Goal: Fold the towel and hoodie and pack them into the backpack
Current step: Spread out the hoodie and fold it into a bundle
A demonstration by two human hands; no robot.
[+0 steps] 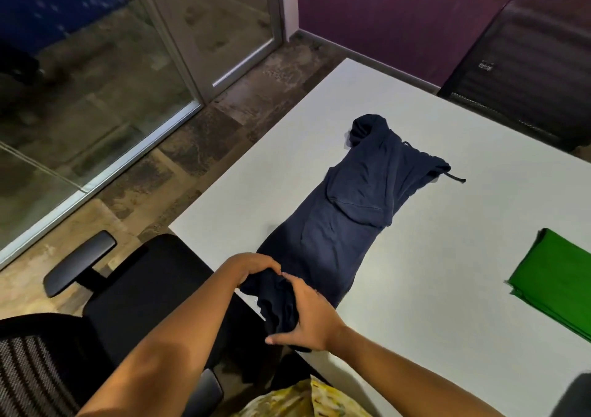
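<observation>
**Both hands on the hoodie hem at the table edge**

Navy hoodie [348, 211] lies stretched out on the white table [463, 288], folded lengthwise into a narrow strip, hood at the far end, one drawcord trailing off to the right. A sleeve is laid over the upper body w/ its cuff toward the middle. Hem end is bunched up at the near table edge, partly hanging off it.

Left hand [256, 268] is on the bunched hem from the left, fingers curled over the fabric and clamped on it. Right hand [311, 319] is on the same bunch from the right: thumb out along the lower edge, fingers wrapped into the cloth, so a grip there too. The two hands are nearly touching at the top of the bunch.

Green towel [556, 282] sits folded flat at the table's right side, well apart from the hoodie, cut off by the frame edge.

Black chair [144, 288] is just left of the hands, armrest sticking out. Backpack: can't tell where it is.
</observation>
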